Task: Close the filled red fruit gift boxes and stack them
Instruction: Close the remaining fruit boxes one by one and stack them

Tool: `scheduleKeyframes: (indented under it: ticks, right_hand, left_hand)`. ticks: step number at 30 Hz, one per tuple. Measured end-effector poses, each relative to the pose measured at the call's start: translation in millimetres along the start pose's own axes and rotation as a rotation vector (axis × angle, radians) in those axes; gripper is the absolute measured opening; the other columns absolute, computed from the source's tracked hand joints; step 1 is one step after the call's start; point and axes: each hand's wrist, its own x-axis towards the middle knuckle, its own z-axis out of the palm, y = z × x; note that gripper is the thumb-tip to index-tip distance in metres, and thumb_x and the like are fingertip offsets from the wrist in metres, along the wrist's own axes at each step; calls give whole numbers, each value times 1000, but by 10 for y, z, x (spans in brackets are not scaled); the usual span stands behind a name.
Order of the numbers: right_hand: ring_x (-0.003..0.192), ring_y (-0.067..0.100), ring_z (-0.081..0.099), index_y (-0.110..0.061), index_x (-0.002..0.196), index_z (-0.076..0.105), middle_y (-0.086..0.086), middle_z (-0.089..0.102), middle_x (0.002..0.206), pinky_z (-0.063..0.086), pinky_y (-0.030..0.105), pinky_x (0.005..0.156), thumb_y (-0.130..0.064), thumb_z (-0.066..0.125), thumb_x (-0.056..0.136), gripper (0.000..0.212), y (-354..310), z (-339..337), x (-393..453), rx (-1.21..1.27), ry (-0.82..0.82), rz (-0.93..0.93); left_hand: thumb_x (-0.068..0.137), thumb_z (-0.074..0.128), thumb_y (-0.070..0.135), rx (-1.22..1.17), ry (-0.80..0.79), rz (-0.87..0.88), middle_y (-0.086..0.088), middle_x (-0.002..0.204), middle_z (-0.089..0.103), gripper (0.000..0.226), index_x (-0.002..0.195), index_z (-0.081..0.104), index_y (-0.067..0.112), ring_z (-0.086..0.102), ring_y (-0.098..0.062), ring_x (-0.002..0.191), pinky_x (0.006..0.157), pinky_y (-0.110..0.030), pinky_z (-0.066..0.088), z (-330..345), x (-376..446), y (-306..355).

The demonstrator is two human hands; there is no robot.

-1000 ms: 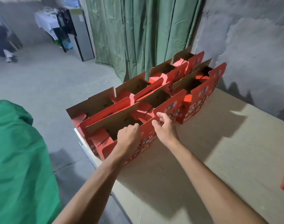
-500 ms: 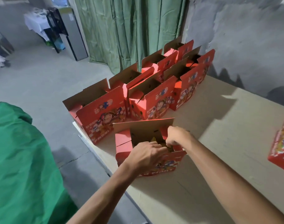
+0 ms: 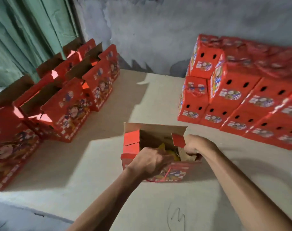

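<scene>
Centre of the frame, one open red fruit gift box stands alone on the pale tabletop, its brown cardboard back flap upright and something yellow showing inside, too blurred to name. The left hand is on the near left rim, fingers curled over the front edge and reaching down into the opening; exactly what they grip is smeared by motion. The right hand is at the box's right end, fingers curled tight and pinching the side flap, with a small red tab standing up just beside the knuckles. Both forearms come up from the bottom of the frame.

Over on the left, a double row of open boxes runs back toward the upper left, flaps up, cartoon prints facing the table's middle. They stand well apart from the box in hand.

On the right, the stack of closed boxes sits against the grey wall, at least two tiers high, paired black holes visible on their faces. A green curtain hangs in the upper left corner behind the open row.
</scene>
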Motion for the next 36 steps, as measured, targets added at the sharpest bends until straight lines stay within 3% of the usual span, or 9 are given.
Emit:
scheduleKeyframes:
  ticks: [6,11,14,18,21,26,30,33,36]
  right_hand:
    - [65,24,71,-10,86,69,10,71,77,53,30,57,-10,55,82,14,1365,125,-157,337,83,132]
    - [54,25,72,-3,68,66,9,71,60,45,25,47,-17,60,88,25,1832,431,-167,576,183,140]
    - [75,39,69,3,75,62,20,70,75,38,31,60,-23,62,94,33,1922,590,-157,704,334,72]
    - [70,18,74,-9,93,62,4,73,81,57,30,58,-46,55,101,38,1936,717,-233,1089,293,141]
    - [71,20,77,-14,103,68,6,76,92,65,39,62,-24,54,101,17,1990,718,-223,1147,190,222]
    - [65,30,76,-3,98,67,12,71,98,64,42,61,-9,57,98,12,1977,337,-30,1150,224,249]
    - [92,34,74,0,95,69,16,73,94,61,46,84,-40,60,99,41,1734,-31,192,1244,342,153]
    - [104,26,65,-16,108,62,6,67,106,48,36,80,-66,62,87,54,1331,-76,222,1126,288,-16]
    - [97,19,61,-14,105,60,-10,64,94,48,30,72,-45,74,81,41,1021,57,239,1024,225,-101]
  left_hand:
    - [108,27,45,22,-14,142,-2,96,69,43,114,65,25,64,-28,77,58,-33,44,427,709,575]
    - [88,72,53,57,140,28,10,67,64,33,76,64,24,58,-14,54,45,-20,28,535,910,740]
    - [86,71,60,17,202,-58,9,68,66,41,72,66,22,61,-15,58,44,-24,38,559,886,659]
    - [82,57,76,33,211,-173,11,71,67,51,82,71,27,63,-17,62,49,-24,46,486,770,408]
    - [75,56,86,13,48,-339,14,81,72,58,101,70,35,68,-13,71,61,-25,52,434,850,346]
    - [86,63,68,-23,-152,-412,7,73,64,45,83,66,24,61,-20,68,59,-32,48,358,1047,462]
    - [97,57,51,-64,-137,-365,2,73,64,40,82,66,14,62,-27,68,59,-34,49,417,1256,873]
    - [99,57,35,-190,-77,-544,-8,82,70,31,83,65,9,69,-31,74,68,-40,58,463,1457,1030]
    - [91,55,10,-498,49,-737,-8,79,73,16,89,71,6,72,-23,66,61,-40,63,531,1536,1004]
